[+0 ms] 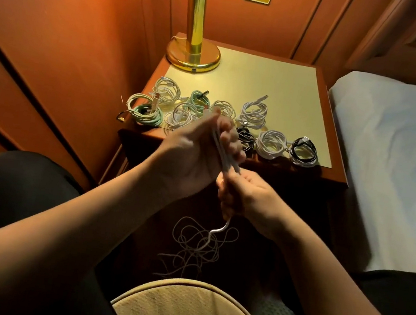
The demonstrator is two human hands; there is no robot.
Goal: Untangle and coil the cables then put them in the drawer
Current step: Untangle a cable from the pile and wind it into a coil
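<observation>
Left hand and right hand both grip a white cable above the tabletop of coiled cables.

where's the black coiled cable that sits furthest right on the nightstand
In the head view, the black coiled cable lies at the nightstand's front right corner, just right of a white coil and close to the bed.

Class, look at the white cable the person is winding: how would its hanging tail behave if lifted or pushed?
The white cable probably stays floppy: its tail droops below the right hand in loose tangled loops. It looks thin, so likely light. Pushed, the loops would probably shift and snag rather than roll.
</observation>
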